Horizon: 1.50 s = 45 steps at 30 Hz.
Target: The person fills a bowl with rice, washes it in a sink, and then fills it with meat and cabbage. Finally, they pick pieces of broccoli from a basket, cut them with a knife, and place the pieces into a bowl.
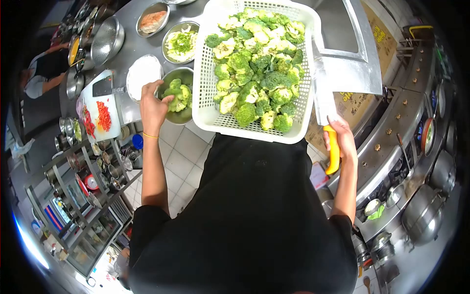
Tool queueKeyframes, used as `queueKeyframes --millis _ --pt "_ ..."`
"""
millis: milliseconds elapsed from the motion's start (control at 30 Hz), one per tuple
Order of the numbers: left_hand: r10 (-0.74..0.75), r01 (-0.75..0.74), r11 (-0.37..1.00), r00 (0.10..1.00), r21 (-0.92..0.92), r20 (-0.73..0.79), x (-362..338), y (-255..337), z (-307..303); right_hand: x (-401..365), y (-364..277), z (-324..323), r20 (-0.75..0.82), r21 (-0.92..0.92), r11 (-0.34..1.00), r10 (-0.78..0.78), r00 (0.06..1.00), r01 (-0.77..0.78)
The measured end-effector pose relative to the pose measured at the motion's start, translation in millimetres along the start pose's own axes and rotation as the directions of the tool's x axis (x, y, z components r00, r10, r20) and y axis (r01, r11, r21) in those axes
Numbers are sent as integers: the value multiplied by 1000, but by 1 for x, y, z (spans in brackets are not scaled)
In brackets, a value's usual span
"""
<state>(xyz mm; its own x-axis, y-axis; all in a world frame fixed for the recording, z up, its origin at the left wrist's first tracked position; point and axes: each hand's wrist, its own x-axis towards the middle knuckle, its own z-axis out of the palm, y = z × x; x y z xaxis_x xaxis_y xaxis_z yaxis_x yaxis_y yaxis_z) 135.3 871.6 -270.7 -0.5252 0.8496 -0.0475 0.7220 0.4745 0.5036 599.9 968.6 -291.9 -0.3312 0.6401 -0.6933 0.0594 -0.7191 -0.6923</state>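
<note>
My left hand (154, 102) is closed on the near-left rim of a steel bowl (177, 116), thumb reaching over the edge. Several broccoli florets (178, 94) lie in that bowl. In my right hand (342, 137) is the yellow handle of a knife (333, 152). Its wide blade points away from me, beside the right wall of a white perforated basket (254, 135). A heap of cut broccoli (257, 73) fills much of the basket, which stands at the counter's near edge, right of the bowl.
Left of the bowl are a white round container (143, 73) and a cutting board (113, 117) with chopped red pieces and a cleaver (103, 86). Farther back sit bowls of shredded greens (181, 44) and pinkish meat (152, 22). A sink (335, 24) is at right, with stoves (391, 127) beyond.
</note>
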Motion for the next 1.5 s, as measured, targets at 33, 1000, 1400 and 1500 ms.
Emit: queueKeyframes --millis 33,1000,1400,1500 --pt "82 -79 995 995 62 -55 4 15 2 4 7 -7 0 -36 999 40 999 -40" --pt "555 12 574 729 -819 401 111 159 85 -13 -6 24 -20 -91 914 -400 916 396" --pt "333 53 142 938 -988 98 32 147 57 9 -40 94 248 -456 549 -678 692 701" --pt "371 276 -131 904 -952 211 19 140 54 12 -56 112 396 -590 222 -759 517 776"
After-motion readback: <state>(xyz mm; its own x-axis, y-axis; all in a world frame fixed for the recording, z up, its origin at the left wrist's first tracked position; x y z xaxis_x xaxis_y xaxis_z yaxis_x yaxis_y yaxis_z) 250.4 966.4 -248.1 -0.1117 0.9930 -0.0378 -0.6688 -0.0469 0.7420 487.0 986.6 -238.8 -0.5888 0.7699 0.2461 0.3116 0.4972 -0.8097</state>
